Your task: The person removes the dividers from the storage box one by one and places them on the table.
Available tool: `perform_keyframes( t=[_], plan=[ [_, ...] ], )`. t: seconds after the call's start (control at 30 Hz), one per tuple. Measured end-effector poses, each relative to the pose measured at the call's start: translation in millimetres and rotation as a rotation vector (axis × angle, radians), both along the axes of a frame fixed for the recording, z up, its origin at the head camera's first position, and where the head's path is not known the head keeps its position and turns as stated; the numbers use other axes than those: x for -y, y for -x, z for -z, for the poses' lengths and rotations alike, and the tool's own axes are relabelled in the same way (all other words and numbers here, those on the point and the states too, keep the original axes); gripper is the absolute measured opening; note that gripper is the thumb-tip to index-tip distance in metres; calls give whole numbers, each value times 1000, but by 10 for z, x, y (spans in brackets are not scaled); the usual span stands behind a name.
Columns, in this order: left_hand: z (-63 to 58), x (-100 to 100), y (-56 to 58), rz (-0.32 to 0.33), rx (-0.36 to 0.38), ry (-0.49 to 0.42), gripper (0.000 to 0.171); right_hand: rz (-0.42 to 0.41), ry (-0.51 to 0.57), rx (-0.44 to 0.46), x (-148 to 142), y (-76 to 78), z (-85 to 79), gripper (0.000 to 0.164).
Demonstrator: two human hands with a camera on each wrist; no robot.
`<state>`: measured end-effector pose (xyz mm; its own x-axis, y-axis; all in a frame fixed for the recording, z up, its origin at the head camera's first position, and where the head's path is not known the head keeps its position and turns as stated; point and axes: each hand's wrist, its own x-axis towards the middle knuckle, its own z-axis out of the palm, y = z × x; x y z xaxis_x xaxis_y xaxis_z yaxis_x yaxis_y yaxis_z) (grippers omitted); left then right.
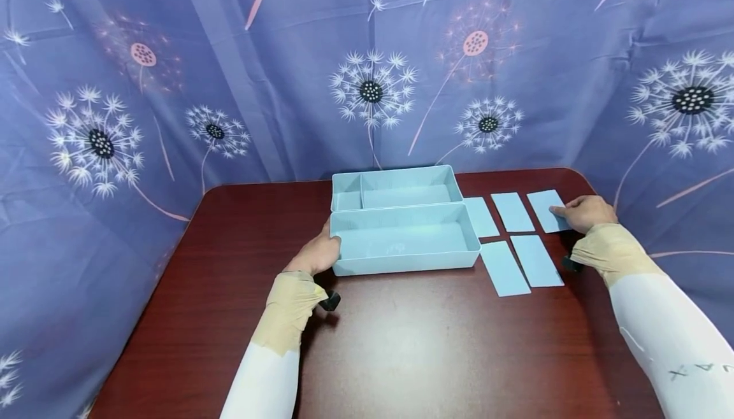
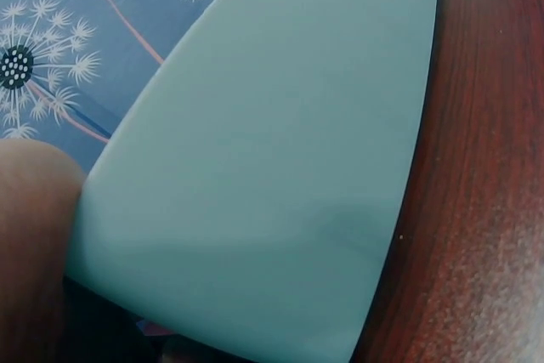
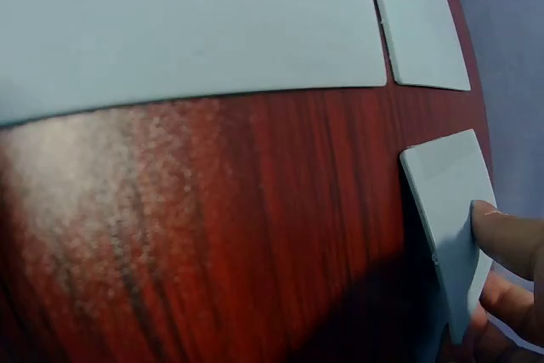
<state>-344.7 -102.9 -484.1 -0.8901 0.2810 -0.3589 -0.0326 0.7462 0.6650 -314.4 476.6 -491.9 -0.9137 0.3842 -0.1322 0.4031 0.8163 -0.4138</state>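
Two long light-blue storage boxes stand one behind the other: the near box [image 1: 401, 241] has a single bare compartment, while a divider splits the far box [image 1: 410, 186] near its left end. At the near box's left end my left hand [image 1: 316, 251] grips its side; in the left wrist view one finger [image 2: 34, 227] touches the edge, the others being hidden. My right hand [image 1: 590, 213] pinches the far-right flat light-blue panel [image 1: 545, 205]. In the right wrist view the thumb [image 3: 501, 231] lies on top of this panel [image 3: 450, 184], with fingers at its far edge.
More flat light-blue panels lie right of the boxes: one back panel [image 1: 513, 212], another partly behind the box [image 1: 480, 216], and two front panels, left [image 1: 504, 269] and right [image 1: 537, 261]. A dandelion-patterned curtain [image 1: 287, 56] hangs behind the dark red wooden table [image 1: 246, 234].
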Motion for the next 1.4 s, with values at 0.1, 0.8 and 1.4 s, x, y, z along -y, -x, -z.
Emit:
perform_keyframes(
  t=[0.1,0.8,1.4],
  plan=[
    [7,-10,2,-1,2,-1,69,1,-13,-5,-17,-7,7,69],
    [-5,-9,-6,-9,19,-47,70,-295,136,-187,1690,172,-703,56],
    [1,26,-62,-53,17,-124,71,-512,207,-187,2875,240,-935,46]
  ],
)
